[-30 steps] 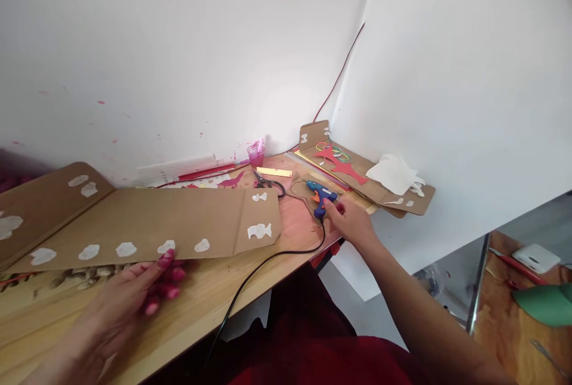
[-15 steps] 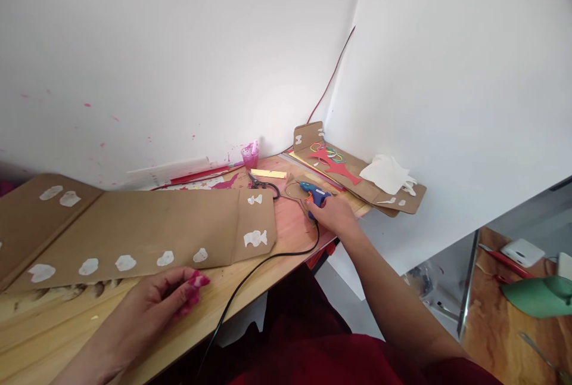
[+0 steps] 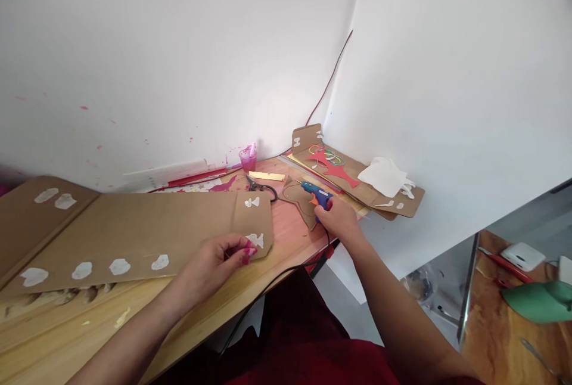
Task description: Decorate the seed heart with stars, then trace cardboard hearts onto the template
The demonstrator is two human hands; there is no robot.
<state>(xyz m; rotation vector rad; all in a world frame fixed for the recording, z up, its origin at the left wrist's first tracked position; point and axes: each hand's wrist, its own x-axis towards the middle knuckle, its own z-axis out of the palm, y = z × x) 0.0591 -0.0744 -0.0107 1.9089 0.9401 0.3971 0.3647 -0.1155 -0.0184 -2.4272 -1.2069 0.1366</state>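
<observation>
Across the left of the counter [image 3: 143, 297], a long cardboard sheet [image 3: 147, 224] is lying; over its right end, the left hand [image 3: 212, 264] is curling its fingers, their contents impossible to make out. Farther right, the right hand [image 3: 339, 218] is grasping a blue glue gun [image 3: 318, 193].

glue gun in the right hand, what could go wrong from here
The black cord of the glue gun hangs over the front edge of the table and might snag. The nozzle, by the brown cutout, might drip there if hot. The left hand, fingertips stained pink, is by the white fish shape and could smudge it.
</observation>
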